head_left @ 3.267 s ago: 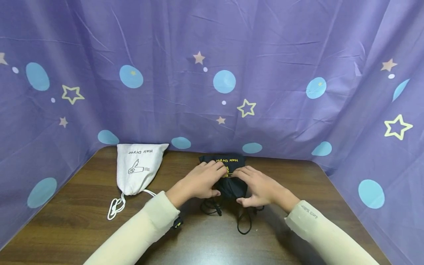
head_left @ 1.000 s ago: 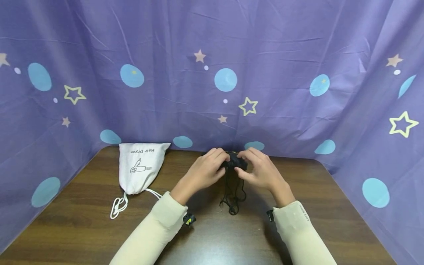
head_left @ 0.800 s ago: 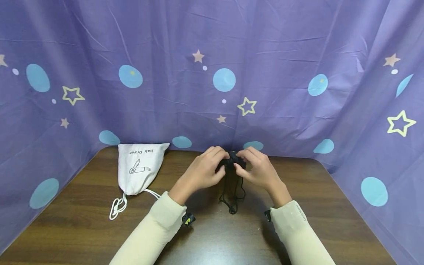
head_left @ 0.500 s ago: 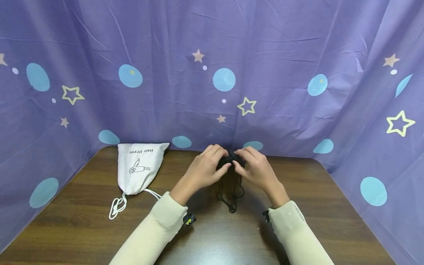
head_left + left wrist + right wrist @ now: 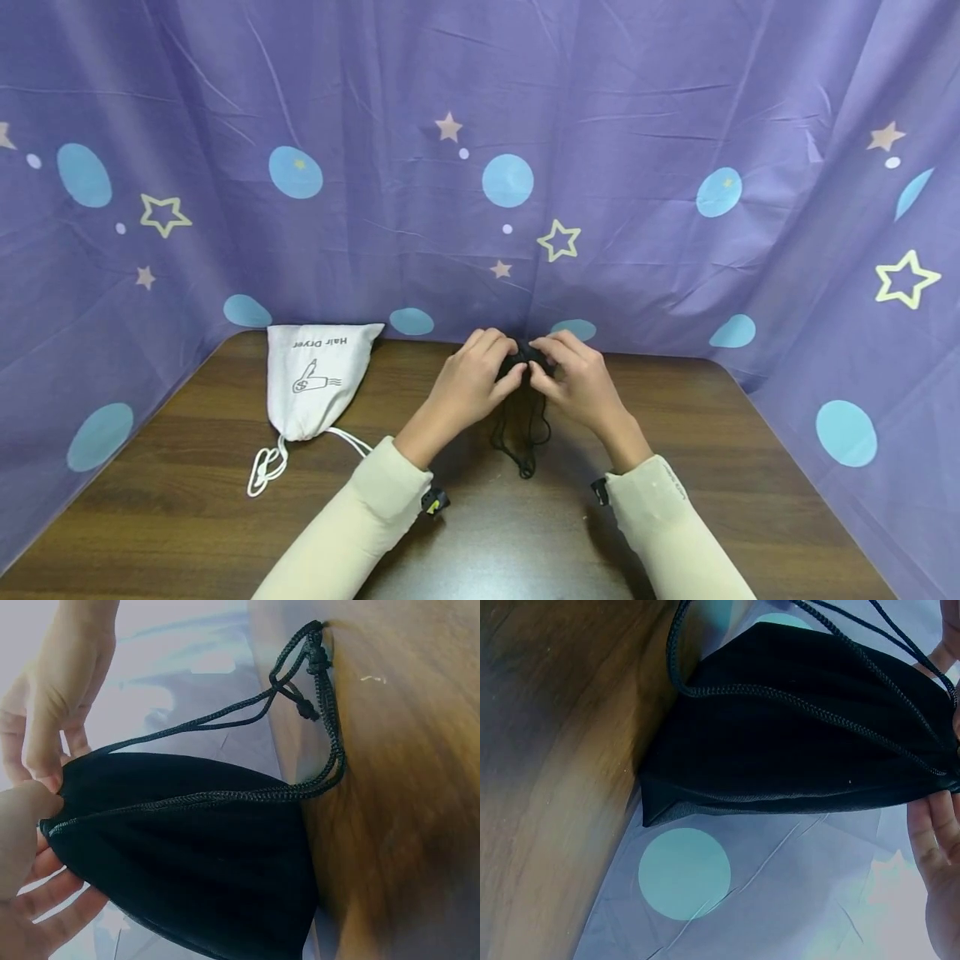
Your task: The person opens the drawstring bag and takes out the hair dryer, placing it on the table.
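A black drawstring bag stands upright near the table's back edge, its gathered mouth at the top. My left hand pinches one side of that mouth between thumb and fingers. Opposite it, my right hand pinches the other side, the two thumbs close together. Black cords hang from the mouth down to the tabletop, knotted at their end. The right wrist view shows the bag's dark side and a lower corner. What the bag contains is hidden.
A white drawstring bag printed "Hair Dryer" lies at the back left, its white cord trailing forward. The brown wooden table meets a purple curtain with stars and blue dots behind and at both sides.
The black bag lay flat, lettering up, under both hands; now it is upright and held by its top. Over the last second the hands have drawn slightly closer together at its mouth.
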`<state>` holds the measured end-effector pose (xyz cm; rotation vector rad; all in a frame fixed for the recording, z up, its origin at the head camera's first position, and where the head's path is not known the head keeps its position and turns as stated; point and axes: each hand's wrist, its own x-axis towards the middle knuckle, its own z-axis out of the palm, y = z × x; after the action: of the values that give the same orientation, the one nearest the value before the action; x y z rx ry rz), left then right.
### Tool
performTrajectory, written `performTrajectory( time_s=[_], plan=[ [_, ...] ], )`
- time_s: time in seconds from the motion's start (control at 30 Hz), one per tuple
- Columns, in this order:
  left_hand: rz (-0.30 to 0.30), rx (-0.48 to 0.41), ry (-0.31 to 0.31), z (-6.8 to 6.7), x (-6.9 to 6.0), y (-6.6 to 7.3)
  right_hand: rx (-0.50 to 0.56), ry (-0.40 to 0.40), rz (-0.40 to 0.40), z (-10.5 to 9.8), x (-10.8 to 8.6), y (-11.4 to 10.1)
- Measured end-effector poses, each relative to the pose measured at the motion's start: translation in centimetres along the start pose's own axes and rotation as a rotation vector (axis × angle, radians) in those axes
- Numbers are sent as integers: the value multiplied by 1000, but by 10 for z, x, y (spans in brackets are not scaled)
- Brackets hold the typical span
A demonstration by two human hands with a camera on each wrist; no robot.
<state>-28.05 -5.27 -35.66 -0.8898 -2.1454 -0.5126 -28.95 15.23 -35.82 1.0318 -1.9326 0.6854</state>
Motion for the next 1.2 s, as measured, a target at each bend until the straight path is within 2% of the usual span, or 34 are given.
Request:
performTrajectory(
  time_s=[0.3,0.57,0.83,1.07,1.2],
  plan=[
    [29,93,-9,-2,0,4,-6,32,-11,5,0,-4],
    [41,73,8,-7,1,1,6,30,-6,6,1,-6],
    [45,39,-3,-9,2,-2,30,15,9,3,2,-4],
    [62,73,1,-8,1,0,62,-1,29,4,1,-3],
    [99,137,24,-6,1,0,44,12,28,5,1,-4]
  ],
)
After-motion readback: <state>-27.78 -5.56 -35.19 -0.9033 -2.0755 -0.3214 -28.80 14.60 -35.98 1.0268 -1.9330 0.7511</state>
